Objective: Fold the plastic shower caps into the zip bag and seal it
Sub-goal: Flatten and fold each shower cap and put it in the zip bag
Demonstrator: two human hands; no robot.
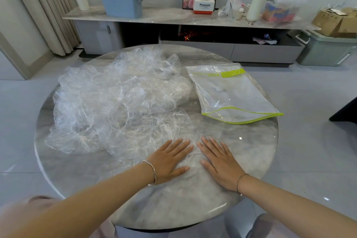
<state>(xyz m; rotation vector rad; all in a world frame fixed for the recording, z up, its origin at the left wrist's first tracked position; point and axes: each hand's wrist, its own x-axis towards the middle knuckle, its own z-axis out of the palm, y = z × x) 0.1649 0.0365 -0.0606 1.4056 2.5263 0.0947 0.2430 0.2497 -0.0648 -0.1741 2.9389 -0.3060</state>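
1. The round marble table [241,152] carries everything; the zip bag [231,92] lies on it, and I place the rest from that bag.
2. The pile of clear plastic shower caps [116,102] sprawls to the left of the zip bag, its nearest edge just beside the bag's left side. The caps are loose and crumpled, and none in the heap looks folded.
3. The zip bag itself lies flat, green-edged, and appears to hold nothing. By my reckoning no cap has gone in yet, so nearly all of the task is left.
4. One shower cap [194,157] is spread apart from the heap, nearer the person than the zip bag and a little to its left. It is pressed flat against the table, which I take as the smoothing before a first fold.
5. The left hand [168,162] lies palm down on that cap, fingers straight and spread, grasping nothing.
6. The right hand [220,162] lies the same way just beside it, flat and released, on the cap's right part, on the person's side of the zip bag.
7. The green zip strip [229,73] runs across the bag's far end. I cannot tell whether it is closed, so sealing remains the last step.
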